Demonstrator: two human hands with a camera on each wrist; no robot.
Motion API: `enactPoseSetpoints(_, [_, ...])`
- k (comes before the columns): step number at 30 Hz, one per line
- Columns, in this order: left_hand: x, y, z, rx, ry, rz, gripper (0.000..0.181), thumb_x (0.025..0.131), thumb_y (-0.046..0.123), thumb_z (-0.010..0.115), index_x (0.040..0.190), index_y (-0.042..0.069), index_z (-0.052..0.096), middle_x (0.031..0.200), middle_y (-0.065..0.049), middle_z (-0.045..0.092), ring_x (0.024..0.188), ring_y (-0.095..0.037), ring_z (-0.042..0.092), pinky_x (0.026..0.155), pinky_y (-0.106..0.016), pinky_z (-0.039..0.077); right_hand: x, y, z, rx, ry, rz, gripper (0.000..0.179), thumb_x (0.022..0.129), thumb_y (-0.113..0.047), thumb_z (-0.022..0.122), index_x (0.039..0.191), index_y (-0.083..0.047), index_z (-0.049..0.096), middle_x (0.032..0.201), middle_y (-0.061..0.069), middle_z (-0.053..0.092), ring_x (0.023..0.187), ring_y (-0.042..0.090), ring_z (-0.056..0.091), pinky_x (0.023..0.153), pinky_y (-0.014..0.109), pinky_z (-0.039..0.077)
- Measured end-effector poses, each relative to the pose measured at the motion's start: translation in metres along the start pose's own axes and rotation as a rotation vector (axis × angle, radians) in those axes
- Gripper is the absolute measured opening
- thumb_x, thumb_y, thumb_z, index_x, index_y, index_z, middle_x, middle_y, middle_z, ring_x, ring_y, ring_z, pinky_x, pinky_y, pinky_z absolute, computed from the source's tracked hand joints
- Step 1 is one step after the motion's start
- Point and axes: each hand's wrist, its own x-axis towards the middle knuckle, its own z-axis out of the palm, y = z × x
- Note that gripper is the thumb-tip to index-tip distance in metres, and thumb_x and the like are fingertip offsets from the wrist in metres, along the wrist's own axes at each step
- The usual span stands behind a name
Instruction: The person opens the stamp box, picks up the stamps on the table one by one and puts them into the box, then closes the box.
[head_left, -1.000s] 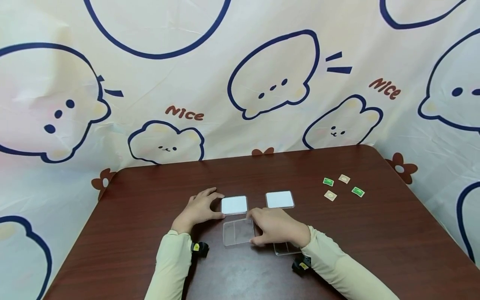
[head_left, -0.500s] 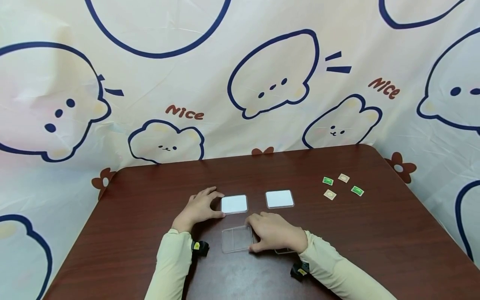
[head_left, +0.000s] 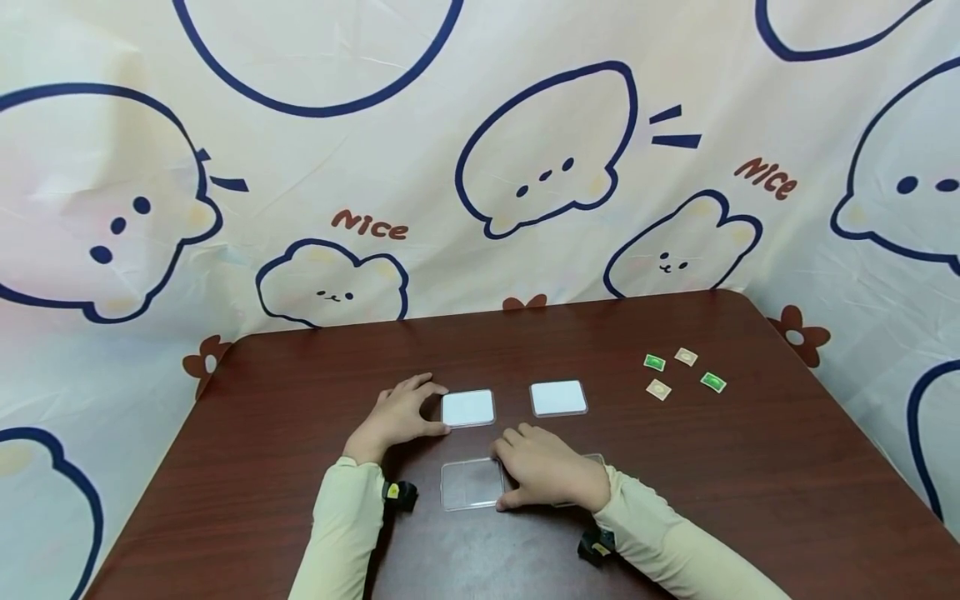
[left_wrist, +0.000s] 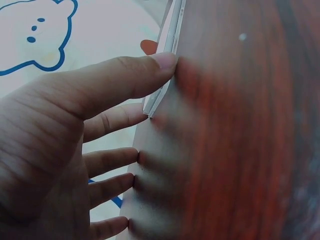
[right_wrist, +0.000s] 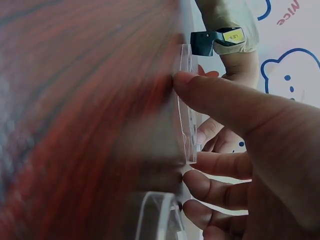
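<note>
At the table's middle, my left hand holds a flat case with a white face by its left end, thumb on the near edge and index finger on the far edge. Its thin edge shows between thumb and index finger in the left wrist view. My right hand grips a clear plastic case by its right end, nearer to me. The case lies flat, its side seen under the thumb in the right wrist view. A second clear case is mostly hidden beneath the right hand.
Another white-faced case lies right of the first. Farther right are two small green cards and two beige ones. The brown table ends at a patterned cloth backdrop.
My right hand has drawn the clear case toward me, widening the gap below the white-faced case, and the case has straightened slightly. The left hand has stayed in place.
</note>
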Motion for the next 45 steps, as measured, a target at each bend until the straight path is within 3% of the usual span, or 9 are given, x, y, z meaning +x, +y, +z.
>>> enactPoseSetpoints(9, [0.0, 0.001, 0.001, 0.001, -0.003, 0.0, 0.063, 0.078, 0.038, 0.078, 0.134, 0.018, 0.056, 0.155, -0.015, 0.034, 0.142, -0.039, 0.03, 0.108, -0.065, 0.023, -0.002, -0.001, -0.002, 0.024, -0.028, 0.014, 0.059, 0.076, -0.058, 0.072, 0.114, -0.013, 0.063, 0.1, -0.002, 0.06, 0.09, 0.015, 0.053, 0.081, 0.029, 0.046])
enactPoseSetpoints(16, [0.0, 0.0, 0.001, 0.013, -0.01, -0.001, 0.064, 0.079, 0.038, 0.078, 0.135, 0.018, 0.055, 0.155, -0.015, 0.033, 0.142, -0.038, 0.03, 0.108, -0.065, 0.023, -0.003, 0.001, -0.002, 0.035, -0.05, -0.007, 0.069, 0.077, -0.056, 0.072, 0.127, -0.012, 0.059, 0.106, 0.0, 0.06, 0.094, 0.016, 0.054, 0.084, 0.03, 0.046])
enactPoseSetpoints(22, [-0.002, 0.0, 0.0, 0.017, -0.028, -0.013, 0.071, 0.079, 0.038, 0.078, 0.139, 0.014, 0.05, 0.155, -0.016, 0.032, 0.142, -0.039, 0.03, 0.108, -0.065, 0.024, -0.008, 0.008, -0.005, 0.115, -0.07, -0.05, 0.07, 0.08, -0.049, 0.074, 0.135, -0.011, 0.053, 0.111, -0.001, 0.059, 0.099, 0.014, 0.053, 0.088, 0.03, 0.045])
enactPoseSetpoints(28, [-0.004, 0.003, -0.005, -0.027, -0.002, 0.021, 0.063, 0.084, 0.035, 0.072, 0.138, 0.01, 0.05, 0.149, -0.019, 0.041, 0.138, -0.039, 0.037, 0.107, -0.065, 0.027, -0.015, 0.02, -0.005, 0.201, -0.011, -0.07, 0.058, 0.085, -0.042, 0.072, 0.132, -0.014, 0.056, 0.114, -0.003, 0.059, 0.103, 0.012, 0.053, 0.096, 0.034, 0.043])
enactPoseSetpoints(31, [-0.004, 0.005, -0.007, -0.048, 0.033, 0.038, 0.055, 0.088, 0.033, 0.069, 0.135, 0.011, 0.053, 0.144, -0.016, 0.047, 0.134, -0.036, 0.044, 0.107, -0.06, 0.033, -0.018, 0.027, -0.005, 0.241, 0.03, -0.068, 0.05, 0.086, -0.041, 0.071, 0.129, -0.016, 0.059, 0.111, -0.005, 0.059, 0.097, 0.008, 0.051, 0.092, 0.032, 0.044])
enactPoseSetpoints(35, [-0.003, 0.014, -0.009, -0.07, 0.083, 0.042, 0.05, 0.088, 0.034, 0.07, 0.132, 0.013, 0.057, 0.138, -0.011, 0.055, 0.128, -0.032, 0.051, 0.106, -0.055, 0.039, -0.023, 0.037, -0.008, 0.27, 0.101, -0.049, 0.041, 0.088, -0.036, 0.07, 0.123, -0.017, 0.062, 0.107, -0.005, 0.059, 0.092, 0.008, 0.051, 0.085, 0.03, 0.045])
enactPoseSetpoints(38, [0.001, 0.026, -0.009, -0.064, 0.103, 0.051, 0.051, 0.087, 0.037, 0.07, 0.131, 0.014, 0.058, 0.135, -0.009, 0.057, 0.127, -0.03, 0.053, 0.107, -0.057, 0.036, -0.028, 0.048, -0.013, 0.276, 0.157, -0.008, 0.038, 0.087, -0.035, 0.07, 0.12, -0.016, 0.063, 0.106, -0.003, 0.06, 0.096, 0.01, 0.055, 0.086, 0.034, 0.047])
enactPoseSetpoints(45, [0.017, 0.057, -0.005, 0.015, 0.102, 0.111, 0.06, 0.084, 0.048, 0.071, 0.134, 0.019, 0.057, 0.143, -0.008, 0.051, 0.133, -0.031, 0.044, 0.108, -0.057, 0.033, -0.05, 0.083, -0.025, 0.281, 0.211, 0.115, 0.043, 0.084, -0.037, 0.073, 0.118, -0.013, 0.065, 0.106, 0.001, 0.061, 0.094, 0.014, 0.056, 0.084, 0.038, 0.047])
